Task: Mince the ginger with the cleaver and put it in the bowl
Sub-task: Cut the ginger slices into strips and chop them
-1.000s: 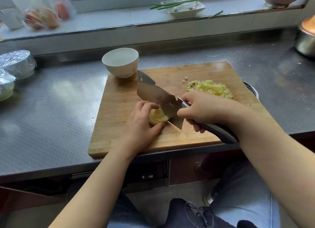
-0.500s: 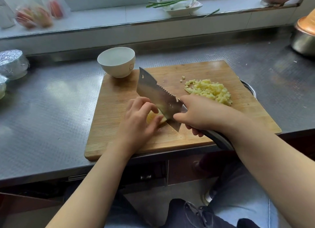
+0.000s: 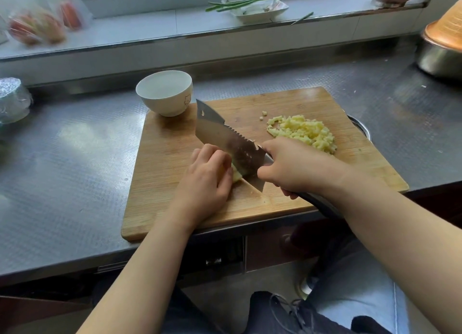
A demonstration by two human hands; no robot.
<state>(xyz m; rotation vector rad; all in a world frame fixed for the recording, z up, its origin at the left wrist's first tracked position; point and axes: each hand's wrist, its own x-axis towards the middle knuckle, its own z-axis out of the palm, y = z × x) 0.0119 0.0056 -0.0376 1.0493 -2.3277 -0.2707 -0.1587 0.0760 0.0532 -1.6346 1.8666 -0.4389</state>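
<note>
A wooden cutting board (image 3: 175, 203) lies on the steel counter. My right hand (image 3: 297, 167) grips the cleaver (image 3: 225, 138) by its dark handle, the blade angled down onto a small pale ginger piece (image 3: 237, 175). My left hand (image 3: 203, 183) curls over that piece and holds it against the blade; most of it is hidden under the fingers. A pile of minced ginger (image 3: 303, 131) sits at the board's far right. An empty white bowl (image 3: 165, 91) stands at the board's far left corner.
A foil-covered container (image 3: 13, 98) sits at the left on the counter (image 3: 62, 158). A steel pot with an orange lid (image 3: 442, 46) is at the far right. On the sill are a white dish with green stalks (image 3: 255, 7) and bagged produce (image 3: 37, 26).
My left hand has closed further over the ginger piece, hiding more of it. The cleaver blade has shifted slightly toward the left hand. The camera view has drifted a little.
</note>
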